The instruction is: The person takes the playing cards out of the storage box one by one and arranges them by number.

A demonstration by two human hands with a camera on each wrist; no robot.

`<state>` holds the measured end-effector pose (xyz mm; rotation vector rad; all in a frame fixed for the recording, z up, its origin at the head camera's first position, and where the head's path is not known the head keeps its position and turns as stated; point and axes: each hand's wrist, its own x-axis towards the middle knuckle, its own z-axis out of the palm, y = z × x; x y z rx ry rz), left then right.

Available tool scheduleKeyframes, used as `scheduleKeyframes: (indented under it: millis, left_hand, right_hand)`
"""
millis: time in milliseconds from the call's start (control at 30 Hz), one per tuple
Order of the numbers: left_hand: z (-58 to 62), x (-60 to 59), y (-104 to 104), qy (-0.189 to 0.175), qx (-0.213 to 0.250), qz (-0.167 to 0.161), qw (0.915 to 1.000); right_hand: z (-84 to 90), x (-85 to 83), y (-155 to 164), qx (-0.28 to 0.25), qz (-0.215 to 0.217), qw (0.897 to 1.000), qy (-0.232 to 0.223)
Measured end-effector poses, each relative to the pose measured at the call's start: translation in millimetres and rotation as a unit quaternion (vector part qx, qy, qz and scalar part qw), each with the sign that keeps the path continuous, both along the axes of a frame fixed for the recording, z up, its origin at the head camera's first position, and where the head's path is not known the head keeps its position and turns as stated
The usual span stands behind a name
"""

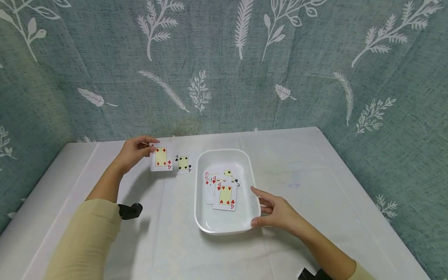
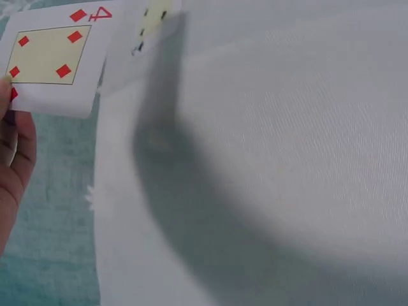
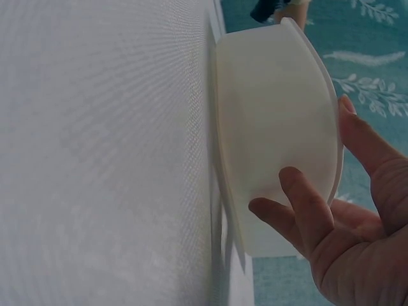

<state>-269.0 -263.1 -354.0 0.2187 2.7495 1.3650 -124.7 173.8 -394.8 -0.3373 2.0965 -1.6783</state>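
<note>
My left hand [image 1: 135,153] pinches a four of diamonds [image 1: 161,158] at its upper left corner, face showing, over the back left of the table. Just right of it, a four of spades [image 1: 183,163] lies face up on the cloth. A white plastic tray [image 1: 204,223] stands in the middle, holding several overlapping cards, with a four of hearts [image 1: 225,195] on top. At the tray's right side, my right hand [image 1: 278,212] holds the rim with thumb and index finger. Its other fingers touch the outer wall [image 3: 274,115] in the right wrist view.
A white cloth [image 1: 297,167] covers the table. Green leaf-patterned fabric [image 1: 224,77] hangs behind and along both sides. A black wrist device [image 1: 131,211] sits on the left wrist, and part of another [image 1: 313,274] shows at the right.
</note>
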Motion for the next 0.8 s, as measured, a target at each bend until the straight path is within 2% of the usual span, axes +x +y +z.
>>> scheduleKeyframes:
  millis: [233, 467, 667, 800]
  left_hand:
    - [-12.6, 0.6, -10.4, -0.004, -0.006, 0.003, 1.0]
    - [-22.9, -0.9, -10.4, 0.006, -0.02, 0.014, 0.9997]
    - [-28.9, -1.7, -7.5, 0.017, -0.055, 0.041, 0.9975]
    - [-33.7, -1.5, -5.1, 0.019, -0.062, 0.053, 0.9965]
  right_hand:
    - [0.2, -0.4, -0.5, 0.006, -0.003, 1.0, 0.0]
    - [1.4, 1.2, 0.1, 0.005, 0.0, 1.0, 0.002]
    - [0.0, 0.7, 0.5, -0.009, 0.015, 1.0, 0.003]
    - [-0.6, 0.3, 1.1, -0.016, 0.022, 1.0, 0.006]
